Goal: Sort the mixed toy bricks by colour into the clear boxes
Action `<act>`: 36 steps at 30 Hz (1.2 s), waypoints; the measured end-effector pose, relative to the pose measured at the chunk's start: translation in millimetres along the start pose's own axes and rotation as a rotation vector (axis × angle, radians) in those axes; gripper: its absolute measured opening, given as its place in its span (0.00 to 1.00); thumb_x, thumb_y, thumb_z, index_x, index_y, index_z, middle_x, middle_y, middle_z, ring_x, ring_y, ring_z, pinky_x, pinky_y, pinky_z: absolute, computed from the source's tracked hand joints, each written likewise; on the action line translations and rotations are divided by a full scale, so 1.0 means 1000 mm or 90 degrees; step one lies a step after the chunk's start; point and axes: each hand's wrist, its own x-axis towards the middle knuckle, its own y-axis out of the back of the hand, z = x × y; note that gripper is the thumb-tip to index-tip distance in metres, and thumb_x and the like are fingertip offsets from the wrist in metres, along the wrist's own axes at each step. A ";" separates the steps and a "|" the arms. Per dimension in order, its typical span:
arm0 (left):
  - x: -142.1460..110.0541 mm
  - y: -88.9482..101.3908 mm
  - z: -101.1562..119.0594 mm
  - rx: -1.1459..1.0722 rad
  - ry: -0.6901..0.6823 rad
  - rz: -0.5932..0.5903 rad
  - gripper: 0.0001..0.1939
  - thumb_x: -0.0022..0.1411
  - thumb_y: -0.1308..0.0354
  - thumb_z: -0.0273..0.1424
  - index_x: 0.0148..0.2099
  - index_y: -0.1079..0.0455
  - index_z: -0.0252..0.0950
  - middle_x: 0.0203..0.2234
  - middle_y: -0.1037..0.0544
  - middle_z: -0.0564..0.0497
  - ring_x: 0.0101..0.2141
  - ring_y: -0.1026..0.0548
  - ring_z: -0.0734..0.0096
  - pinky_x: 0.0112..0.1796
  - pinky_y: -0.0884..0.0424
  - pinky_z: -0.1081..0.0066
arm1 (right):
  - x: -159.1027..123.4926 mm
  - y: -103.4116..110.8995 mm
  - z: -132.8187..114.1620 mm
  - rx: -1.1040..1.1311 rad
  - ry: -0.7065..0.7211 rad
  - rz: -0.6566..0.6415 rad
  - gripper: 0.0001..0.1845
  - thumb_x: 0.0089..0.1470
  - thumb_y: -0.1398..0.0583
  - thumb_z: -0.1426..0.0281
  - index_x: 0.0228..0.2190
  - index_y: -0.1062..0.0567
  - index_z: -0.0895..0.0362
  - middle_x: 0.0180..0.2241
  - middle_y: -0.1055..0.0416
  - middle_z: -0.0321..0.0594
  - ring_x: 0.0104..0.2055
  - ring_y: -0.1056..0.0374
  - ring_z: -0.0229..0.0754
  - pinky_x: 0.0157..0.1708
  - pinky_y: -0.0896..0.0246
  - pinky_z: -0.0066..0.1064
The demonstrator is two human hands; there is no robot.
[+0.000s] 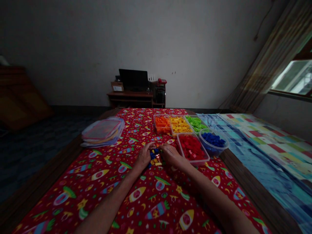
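Observation:
Close together on the red patterned tablecloth, my two hands bend over a small cluster of blue and yellow toy building bricks (153, 156). The fingers of my left hand (144, 156) are curled against the bricks from the left. My right hand (169, 153) comes in from the other side, its fingers closed at a dark blue brick (156, 151). Both sets of fingertips partly cover what they grip. Just below the hands lies a loose yellow brick (158, 164). Whether the cluster is joined together cannot be made out.
Right of my hands stand clear containers of red bricks (193, 148), blue bricks (213, 139), orange bricks (162, 123), yellow bricks (180, 124) and green bricks (195, 123). Stacked plastic lids (102, 131) lie at left on the tablecloth (136, 208). A bed (268, 146) adjoins the table's right side.

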 end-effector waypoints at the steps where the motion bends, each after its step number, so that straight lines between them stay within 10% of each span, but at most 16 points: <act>1: 0.000 0.000 0.000 -0.010 0.002 -0.001 0.23 0.54 0.56 0.23 0.51 0.32 0.33 0.39 0.21 0.45 0.40 0.23 0.65 0.47 0.29 0.61 | 0.000 0.003 -0.001 0.010 -0.005 -0.010 0.11 0.56 0.48 0.77 0.37 0.27 0.61 0.31 0.29 0.45 0.30 0.37 0.39 0.29 0.49 0.27; 8: 0.010 0.017 -0.001 -0.021 0.028 0.006 0.18 0.54 0.53 0.30 0.45 0.30 0.34 0.35 0.22 0.47 0.35 0.23 0.67 0.37 0.26 0.67 | -0.021 0.042 0.008 0.126 0.017 0.114 0.11 0.54 0.42 0.73 0.40 0.30 0.61 0.36 0.30 0.46 0.37 0.36 0.41 0.35 0.46 0.28; 16: 0.004 0.058 0.006 0.112 0.129 -0.338 0.09 0.48 0.44 0.36 0.29 0.28 0.35 0.17 0.28 0.55 0.20 0.32 0.72 0.22 0.38 0.76 | -0.051 0.024 -0.012 0.057 0.050 -0.033 0.05 0.55 0.42 0.70 0.32 0.26 0.59 0.30 0.31 0.42 0.29 0.40 0.36 0.27 0.52 0.27; 25: 0.000 0.045 0.017 0.263 0.045 -0.295 0.08 0.51 0.45 0.34 0.26 0.28 0.37 0.20 0.27 0.52 0.22 0.31 0.70 0.24 0.41 0.75 | -0.056 0.009 -0.003 0.157 0.100 0.056 0.07 0.60 0.48 0.71 0.35 0.31 0.59 0.31 0.33 0.41 0.31 0.40 0.37 0.31 0.49 0.27; 36: 0.001 0.044 0.052 0.002 0.107 -0.379 0.17 0.55 0.46 0.43 0.37 0.25 0.35 0.26 0.23 0.52 0.28 0.29 0.69 0.30 0.35 0.75 | -0.045 0.018 -0.015 0.399 0.059 0.096 0.15 0.60 0.47 0.68 0.48 0.35 0.56 0.39 0.28 0.42 0.37 0.32 0.39 0.36 0.42 0.27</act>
